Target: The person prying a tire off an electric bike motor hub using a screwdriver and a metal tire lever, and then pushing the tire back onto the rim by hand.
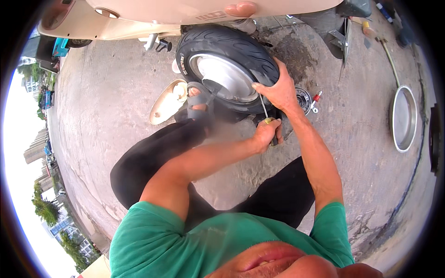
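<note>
A black tyre [213, 37] on a silver hub wheel [222, 74] lies tilted on the concrete below the scooter body. My right hand [280, 90] grips the tyre's right side, thumb beside the rim. My left hand [269, 132] is closed round the handle of a thin metal tyre lever [263, 105], whose tip reaches the rim under the right thumb. My left foot, in a grey sandal [198, 109], is against the wheel's lower left.
The pale scooter body [176, 10] spans the top. A cream panel [164, 106] lies left of the wheel, a brake assembly [303, 99] and red-handled tool [316, 97] right of it. A round metal pan [403, 118] is at far right. Vehicles and buildings show at far left.
</note>
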A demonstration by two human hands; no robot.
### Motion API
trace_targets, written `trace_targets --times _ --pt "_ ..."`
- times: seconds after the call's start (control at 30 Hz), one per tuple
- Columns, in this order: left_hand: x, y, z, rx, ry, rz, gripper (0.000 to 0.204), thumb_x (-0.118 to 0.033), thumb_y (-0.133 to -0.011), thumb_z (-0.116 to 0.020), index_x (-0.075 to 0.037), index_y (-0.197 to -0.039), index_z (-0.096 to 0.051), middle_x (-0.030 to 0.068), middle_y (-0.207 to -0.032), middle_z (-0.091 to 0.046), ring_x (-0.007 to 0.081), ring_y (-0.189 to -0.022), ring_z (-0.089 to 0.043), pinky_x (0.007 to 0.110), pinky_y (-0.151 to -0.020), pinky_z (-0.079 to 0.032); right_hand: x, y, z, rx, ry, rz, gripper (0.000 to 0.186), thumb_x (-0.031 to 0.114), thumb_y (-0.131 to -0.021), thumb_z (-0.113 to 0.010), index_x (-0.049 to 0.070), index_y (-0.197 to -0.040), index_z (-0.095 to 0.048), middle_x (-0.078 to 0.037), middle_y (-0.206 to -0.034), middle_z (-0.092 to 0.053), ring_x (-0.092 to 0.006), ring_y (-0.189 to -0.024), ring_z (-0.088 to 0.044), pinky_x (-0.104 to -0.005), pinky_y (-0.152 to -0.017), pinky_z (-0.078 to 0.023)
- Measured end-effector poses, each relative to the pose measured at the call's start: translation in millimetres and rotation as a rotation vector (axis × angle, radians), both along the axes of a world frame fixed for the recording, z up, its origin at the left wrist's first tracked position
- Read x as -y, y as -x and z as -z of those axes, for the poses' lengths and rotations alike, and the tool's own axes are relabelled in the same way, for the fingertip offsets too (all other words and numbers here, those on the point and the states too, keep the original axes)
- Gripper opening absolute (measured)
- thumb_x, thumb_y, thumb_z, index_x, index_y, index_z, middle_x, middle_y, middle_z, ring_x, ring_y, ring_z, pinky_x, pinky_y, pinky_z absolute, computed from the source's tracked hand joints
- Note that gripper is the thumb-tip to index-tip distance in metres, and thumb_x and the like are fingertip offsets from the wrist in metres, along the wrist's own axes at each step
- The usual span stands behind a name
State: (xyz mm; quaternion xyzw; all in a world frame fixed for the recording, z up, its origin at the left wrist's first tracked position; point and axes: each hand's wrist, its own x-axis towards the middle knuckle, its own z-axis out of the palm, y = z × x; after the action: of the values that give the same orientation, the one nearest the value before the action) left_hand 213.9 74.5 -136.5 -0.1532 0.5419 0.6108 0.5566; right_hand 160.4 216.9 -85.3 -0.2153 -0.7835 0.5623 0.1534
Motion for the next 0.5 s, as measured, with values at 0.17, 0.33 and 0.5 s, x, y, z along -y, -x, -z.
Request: trace_targets --times 0.17,0.33,0.5 --pt "2 0 -5 -0.055 0.033 0.017 0.024 -0.025 -0.102 -0.057 -0.003 -0.093 -0.058 0.0079 -0.07 -0.057 0.0242 -0.062 -0.061 0.039 -0.058 -0.047 10 -17 22 -0.069 0.151 0.09 0.086 0.021 -0.067 -0.092 -0.004 -0.139 -0.052 -0.022 -0.124 -0.068 -0.029 -0.115 -0.066 -0.0383 -0.104 -0.049" --pt "32 20 30 -0.361 0.158 0.217 0.027 -0.028 -0.1 -0.065 -0.006 -0.085 -0.063 0.005 -0.063 -0.063 0.0157 -0.054 -0.058 0.031 -0.054 -0.043 6 -14 19 -0.051 0.138 0.038 0.08 0.021 -0.068 -0.09 -0.005 -0.134 -0.053 -0.022 -0.122 -0.069 -0.029 -0.114 -0.067 -0.0386 -0.102 -0.05" --pt "92 22 54 -0.46 0.396 0.482 0.03 -0.031 -0.096 -0.069 -0.004 -0.085 -0.065 0.0065 -0.065 -0.064 0.0148 -0.058 -0.062 0.032 -0.054 -0.045 4 -16 19 -0.039 0.125 0.031 0.08 0.023 -0.069 -0.089 -0.004 -0.134 -0.053 -0.022 -0.12 -0.069 -0.0301 -0.112 -0.068 -0.0392 -0.1 -0.051"
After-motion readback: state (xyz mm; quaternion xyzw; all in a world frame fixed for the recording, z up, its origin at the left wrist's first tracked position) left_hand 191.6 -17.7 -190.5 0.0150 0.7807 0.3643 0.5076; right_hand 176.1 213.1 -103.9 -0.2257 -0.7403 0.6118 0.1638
